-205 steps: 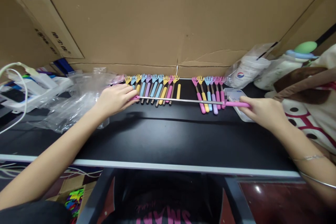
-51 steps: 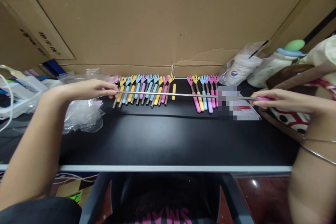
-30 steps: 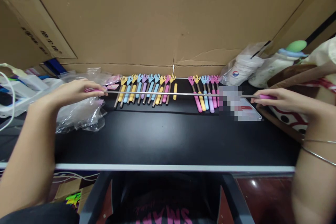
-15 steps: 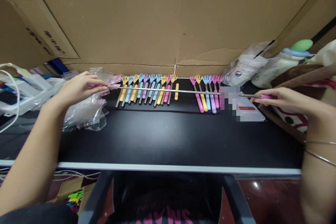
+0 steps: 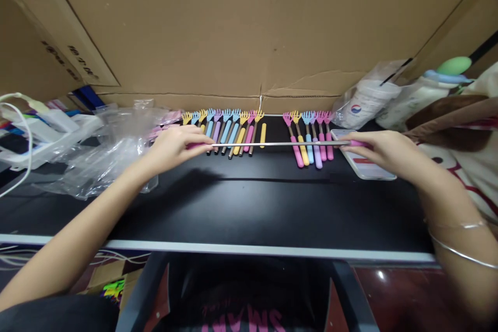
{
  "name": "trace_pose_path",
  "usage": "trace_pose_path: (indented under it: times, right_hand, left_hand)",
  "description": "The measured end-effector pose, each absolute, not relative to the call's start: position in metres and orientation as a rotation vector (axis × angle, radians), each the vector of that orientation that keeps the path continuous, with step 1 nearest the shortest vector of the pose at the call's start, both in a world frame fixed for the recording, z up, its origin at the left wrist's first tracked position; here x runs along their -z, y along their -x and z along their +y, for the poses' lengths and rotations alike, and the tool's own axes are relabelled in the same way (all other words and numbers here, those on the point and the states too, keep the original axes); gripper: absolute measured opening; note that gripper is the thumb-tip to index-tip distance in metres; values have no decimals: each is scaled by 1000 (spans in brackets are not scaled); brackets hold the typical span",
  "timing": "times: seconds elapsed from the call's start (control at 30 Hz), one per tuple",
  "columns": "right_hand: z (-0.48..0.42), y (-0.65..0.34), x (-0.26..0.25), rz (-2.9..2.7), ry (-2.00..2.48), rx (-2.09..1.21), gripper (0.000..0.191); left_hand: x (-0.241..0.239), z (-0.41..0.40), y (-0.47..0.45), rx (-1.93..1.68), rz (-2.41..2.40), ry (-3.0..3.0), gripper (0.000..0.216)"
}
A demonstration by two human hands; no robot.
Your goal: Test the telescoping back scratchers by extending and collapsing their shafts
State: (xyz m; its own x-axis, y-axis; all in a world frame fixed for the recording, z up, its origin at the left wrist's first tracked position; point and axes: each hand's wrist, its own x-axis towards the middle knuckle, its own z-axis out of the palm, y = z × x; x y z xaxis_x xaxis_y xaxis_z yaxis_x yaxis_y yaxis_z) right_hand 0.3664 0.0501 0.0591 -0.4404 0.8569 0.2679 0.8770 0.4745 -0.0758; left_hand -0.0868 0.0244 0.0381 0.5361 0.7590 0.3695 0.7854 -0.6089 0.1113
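Note:
A pink telescopic back scratcher (image 5: 280, 143) is stretched level above the black table (image 5: 249, 202). My left hand (image 5: 175, 145) is closed on its pink claw end. My right hand (image 5: 379, 150) is closed on its pink handle. Behind the rod lie two rows of folded scratchers in yellow, blue, purple and pink: a long row (image 5: 225, 129) to the left and a short row (image 5: 309, 137) to the right, claws toward the cardboard.
A phone (image 5: 369, 168) lies flat under my right hand. Crumpled clear plastic bags (image 5: 105, 150) sit at the left. Cardboard (image 5: 233, 26) walls the back. A cup in a bag (image 5: 363, 104) and a plush toy (image 5: 462, 155) crowd the right.
The rod has become shorter: both hands came inward toward each other, the left hand moving right from the plastic bags and the right hand moving left over the phone.

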Motion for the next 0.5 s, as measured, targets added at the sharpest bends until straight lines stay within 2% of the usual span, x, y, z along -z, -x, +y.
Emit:
trace_pose_path:
  times: [0.13, 0.3, 0.5]
  right_hand:
    - [34, -323, -44, -2600, 1240, 305, 42]
    - [28, -294, -24, -2630, 1168, 357, 32]
    - [28, -300, -33, -2597, 1210, 289, 28]
  left_hand:
    - [-32, 11, 52, 608, -1262, 2715, 39]
    - [-26, 3, 34, 573, -1204, 2679, 36]
    - [-29, 7, 45, 453, -1191, 2536, 32]
